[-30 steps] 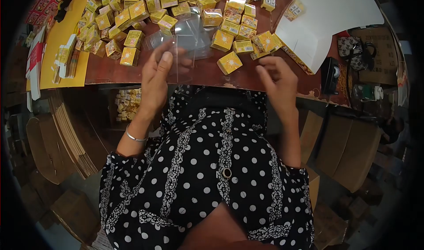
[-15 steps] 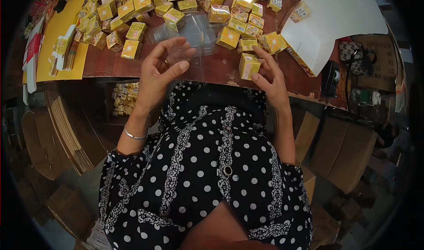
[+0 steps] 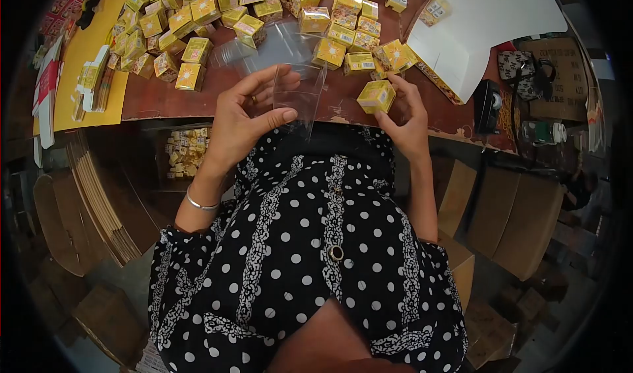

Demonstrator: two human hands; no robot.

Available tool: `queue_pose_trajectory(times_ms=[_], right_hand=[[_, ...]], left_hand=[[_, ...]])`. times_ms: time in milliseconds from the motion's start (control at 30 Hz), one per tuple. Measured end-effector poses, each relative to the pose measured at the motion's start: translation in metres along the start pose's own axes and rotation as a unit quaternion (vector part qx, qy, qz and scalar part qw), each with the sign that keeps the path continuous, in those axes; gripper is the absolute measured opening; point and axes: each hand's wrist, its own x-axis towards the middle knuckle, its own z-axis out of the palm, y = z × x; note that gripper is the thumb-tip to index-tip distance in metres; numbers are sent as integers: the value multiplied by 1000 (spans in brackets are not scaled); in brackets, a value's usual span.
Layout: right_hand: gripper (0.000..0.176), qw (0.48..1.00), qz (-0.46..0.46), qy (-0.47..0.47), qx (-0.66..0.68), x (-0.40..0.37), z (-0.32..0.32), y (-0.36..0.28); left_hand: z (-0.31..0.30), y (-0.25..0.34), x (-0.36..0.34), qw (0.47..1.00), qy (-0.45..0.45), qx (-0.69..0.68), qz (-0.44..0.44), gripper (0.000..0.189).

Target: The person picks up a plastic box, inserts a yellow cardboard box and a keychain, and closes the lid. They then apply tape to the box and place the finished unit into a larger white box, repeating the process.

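A clear plastic sleeve, its edges catching the light, is gripped between the thumb and fingers of my left hand over the table's front edge. My right hand pinches a small yellow box by its right side, a little to the right of the sleeve. More clear plastic pieces lie flat on the table just beyond my left hand. Behind the held box stand several similar yellow boxes, some of them wrapped in shiny film.
A big heap of yellow boxes covers the table's far left. At right lies an open white carton, beside a black device. Flat cartons rest on a yellow sheet. Below the table is a bin of small boxes.
My left hand has closed on the clear sleeve and brought it up off the table toward me. My right hand has lifted and tilted the yellow box.
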Motion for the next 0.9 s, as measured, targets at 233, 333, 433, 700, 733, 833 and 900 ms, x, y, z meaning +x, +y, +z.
queue_pose_trajectory(times_ms=[233,333,433,700,733,833,900], right_hand=[[62,889,-120,116,-426,-12,6,36],[60,883,-130,91,-442,-19,5,22],[54,895,-143,22,-422,-11,-4,-4],[44,864,-172,-163,-445,16,-12,-6],[42,907,-162,-98,-377,14,-12,-9],[38,965,-147,14,-215,4,0,-42],[39,972,-204,87,75,-2,28,-73]], left_hand=[[6,-4,2,1000,-5,7,-13,68],[7,-7,2,1000,-2,28,-12,68],[11,-5,2,998,10,62,-5,68],[19,-6,3,989,7,144,42,64],[17,-6,3,979,4,193,64,65],[22,-4,4,966,5,248,78,67],[28,-4,5,965,-7,254,69,69]])
